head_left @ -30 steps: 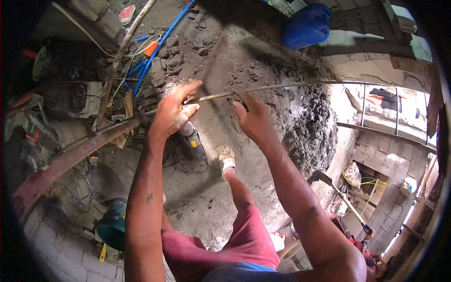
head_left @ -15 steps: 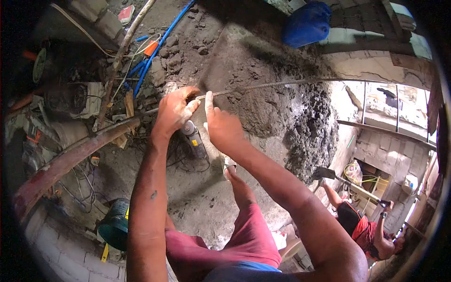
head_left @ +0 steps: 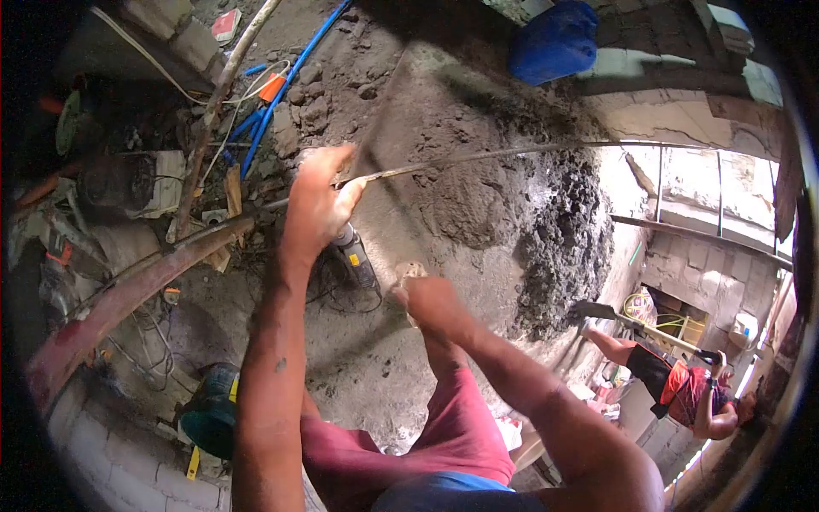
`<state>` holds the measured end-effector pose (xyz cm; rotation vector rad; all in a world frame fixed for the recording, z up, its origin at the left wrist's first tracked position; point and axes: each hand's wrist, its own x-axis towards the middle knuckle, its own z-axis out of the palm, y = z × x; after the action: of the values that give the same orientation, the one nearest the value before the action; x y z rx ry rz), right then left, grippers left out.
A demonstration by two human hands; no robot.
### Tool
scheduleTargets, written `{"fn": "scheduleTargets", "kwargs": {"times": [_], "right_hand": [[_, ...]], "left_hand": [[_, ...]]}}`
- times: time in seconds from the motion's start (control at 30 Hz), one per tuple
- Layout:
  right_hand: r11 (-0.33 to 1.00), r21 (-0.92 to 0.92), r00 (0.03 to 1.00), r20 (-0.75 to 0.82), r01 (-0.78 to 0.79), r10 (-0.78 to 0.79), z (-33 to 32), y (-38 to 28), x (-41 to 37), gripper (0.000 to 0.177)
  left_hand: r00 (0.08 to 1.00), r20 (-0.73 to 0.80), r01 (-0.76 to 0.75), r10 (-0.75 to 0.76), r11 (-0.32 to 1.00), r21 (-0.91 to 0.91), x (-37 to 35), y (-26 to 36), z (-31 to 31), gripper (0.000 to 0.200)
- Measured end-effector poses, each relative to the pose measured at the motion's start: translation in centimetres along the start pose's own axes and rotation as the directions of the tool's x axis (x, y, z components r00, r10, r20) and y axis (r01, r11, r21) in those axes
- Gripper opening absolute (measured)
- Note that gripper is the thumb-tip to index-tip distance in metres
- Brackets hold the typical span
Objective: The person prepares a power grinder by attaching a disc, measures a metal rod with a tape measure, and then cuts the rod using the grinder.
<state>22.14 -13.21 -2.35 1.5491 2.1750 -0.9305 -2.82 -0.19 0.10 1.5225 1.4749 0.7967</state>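
Note:
My left hand point(head_left: 320, 198) is on a long thin metal rod point(head_left: 478, 156), its fingers and thumb around the rod. The rod runs across the view from the left to the upper right. Lower down, away from the rod, my right hand point(head_left: 426, 300) is closed in front of my leg, near my foot; what its fingers hold, if anything, is hidden. A grey power tool point(head_left: 357, 258) with a yellow label lies on the ground just below my left hand, partly covered by it.
Blue pipes point(head_left: 290, 84) and a wooden pole point(head_left: 209, 115) lie at the upper left. A thick reddish pipe point(head_left: 128, 294) crosses the left side. A green bucket point(head_left: 209, 414) sits lower left. At right, a person point(head_left: 682, 388) holds a shovel point(head_left: 640, 326).
My right hand has left the rod and moved down toward my foot, its fingers now curled. My left hand stays at the rod. The person at the right has shifted with the shovel.

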Motion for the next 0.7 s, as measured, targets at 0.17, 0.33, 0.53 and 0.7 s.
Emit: {"fn": "scheduleTargets", "kwargs": {"times": [0.17,0.33,0.53,0.7], "right_hand": [[0.942,0.105,0.929,0.229,-0.32,0.29,9.0,6.8,-7.8,0.052],[0.939,0.038,0.905,0.283,-0.341,0.317,12.7,10.2,-21.5,0.078],[0.893,0.004,0.857,0.282,-0.451,0.431,12.4,11.0,-20.5,0.074],[0.899,-0.054,0.864,0.256,-0.435,0.434,12.7,12.7,-20.8,0.06]], "left_hand": [[0.76,-0.449,0.252,-0.469,0.851,-0.462,-9.9,-4.6,5.8,0.02],[0.619,0.018,0.782,-0.785,0.613,-0.114,-22.4,-30.5,24.6,0.03],[0.691,-0.094,0.69,-0.717,0.693,-0.208,-18.6,-34.7,32.6,0.071],[0.627,-0.363,0.731,-0.689,0.681,-0.03,-15.4,-38.9,38.6,0.086]]}}
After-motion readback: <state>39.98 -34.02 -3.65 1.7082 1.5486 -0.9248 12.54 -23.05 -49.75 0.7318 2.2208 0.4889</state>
